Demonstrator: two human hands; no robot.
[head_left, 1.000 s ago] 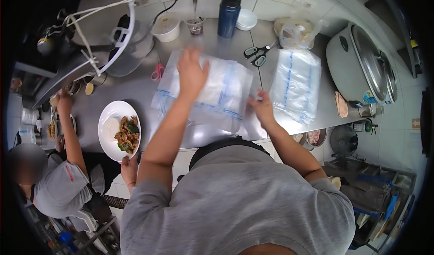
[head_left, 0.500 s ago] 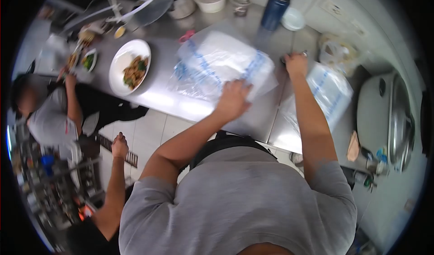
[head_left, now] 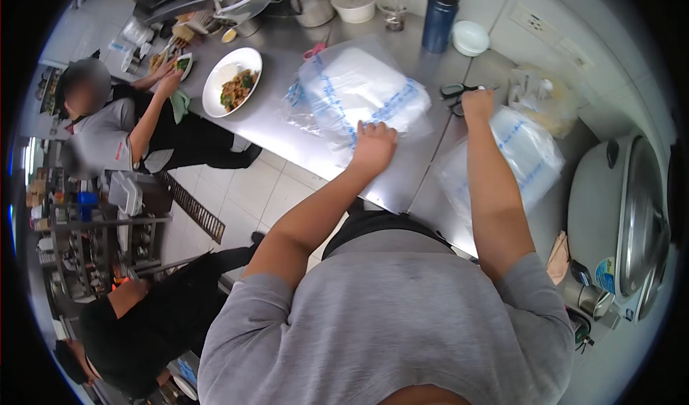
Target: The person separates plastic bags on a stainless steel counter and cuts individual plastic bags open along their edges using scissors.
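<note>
A stack of clear plastic bags with blue print [head_left: 359,82] lies on the steel counter in front of me. My left hand [head_left: 375,149] rests on its near edge, fingers slightly apart and bent down against the plastic. To the right, my right hand [head_left: 478,104] is closed around the blade end of black-handled scissors [head_left: 453,91], whose handle loops stick out to the left. Its fingertips are partly hidden. Just beside that wrist is a second pile of plastic bags [head_left: 527,157].
A white plate of rice and stir-fry [head_left: 215,93] is on the left. Behind are a blue bottle [head_left: 439,21], white bowls [head_left: 470,39] and a lidded tub [head_left: 354,5]. A large cooker [head_left: 599,211] stands right. One co-worker [head_left: 108,136] handles food; another [head_left: 154,326] is behind.
My left hand has drawn back toward the bags' near edge, its fingers less spread. My right hand has shifted slightly, and the scissors show more. The black-clad co-worker has come further into view.
</note>
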